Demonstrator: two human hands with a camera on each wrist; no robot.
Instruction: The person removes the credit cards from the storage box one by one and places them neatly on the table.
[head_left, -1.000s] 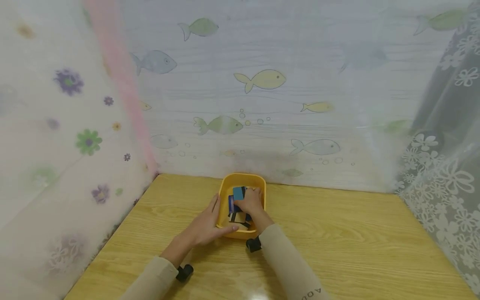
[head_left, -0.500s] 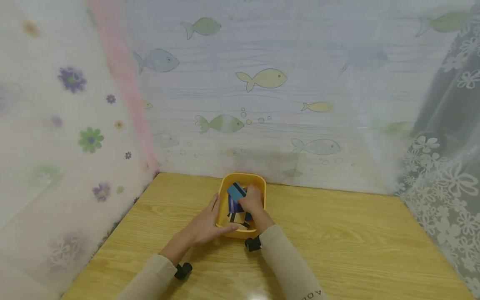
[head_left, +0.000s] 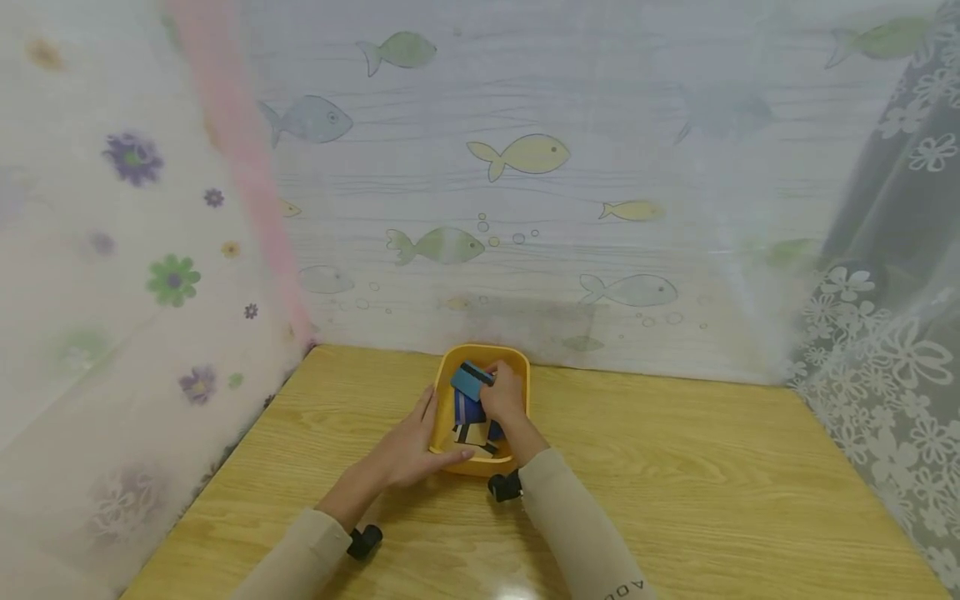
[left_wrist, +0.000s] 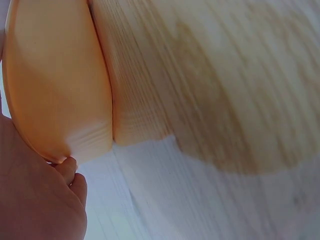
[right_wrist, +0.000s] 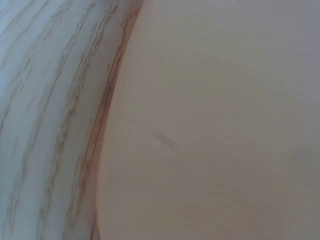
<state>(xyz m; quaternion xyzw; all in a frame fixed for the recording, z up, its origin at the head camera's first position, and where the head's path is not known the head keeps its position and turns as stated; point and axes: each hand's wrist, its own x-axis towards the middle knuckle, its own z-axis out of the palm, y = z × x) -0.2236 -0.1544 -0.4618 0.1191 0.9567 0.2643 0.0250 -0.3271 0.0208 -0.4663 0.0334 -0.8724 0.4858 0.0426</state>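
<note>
Steadying hand, head view: the left hand [head_left: 411, 448] lies against the near left wall of the yellow tub [head_left: 444, 394], thumb along the side and fingers curled round the front corner, apparently so the tub stays put.
Picking hand, head view: the right hand [head_left: 502, 398] is inside the tub, fingers pinching a light blue card [head_left: 468, 381] tilted up above the rest.
Contents, head view: more cards [head_left: 472, 425], dark blue, black and pale, lie loose under the right hand's wrist.
Support, head view: the tub sits on the worktop [head_left: 675, 467], beyond both hands and close to the fish-print backdrop [head_left: 525, 158].
Left wrist view: the tub's [left_wrist: 55, 80] outer wall fills the upper left, the left hand [left_wrist: 35, 200] pressed to its lower edge.
Right wrist view: only a blurred pale surface and wood grain; the grip cannot be told here.
</note>
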